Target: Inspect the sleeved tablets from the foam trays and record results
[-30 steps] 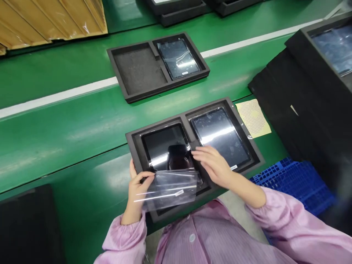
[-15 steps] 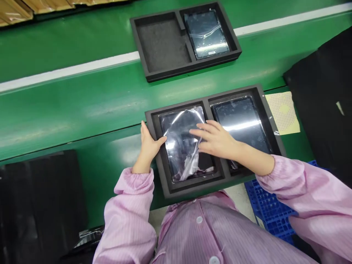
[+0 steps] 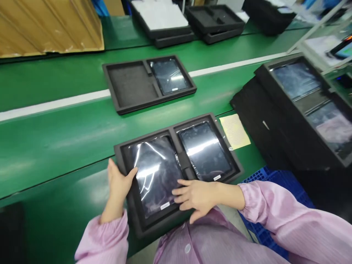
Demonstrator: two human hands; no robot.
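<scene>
Your left hand [image 3: 118, 183] grips the left rim of the matte black foam tray [image 3: 165, 129], thumb hooked over it. Your right hand [image 3: 196, 196] lies flat and released, fingers spread on the glossy film-wrapped tablet [image 3: 154, 172] lying between your hands. The tray sits at the green desk's [image 3: 68, 139] near edge. Beyond your fingers smooth desk runs open to a second tray [image 3: 129, 86]; stacked black foam [image 3: 275, 121] crowds your right.

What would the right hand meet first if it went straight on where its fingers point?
Probably the bagged tablet in the foam tray, left compartment: the right hand points left across it, fingertips seemingly touching it. Beyond lies the left hand.
</scene>
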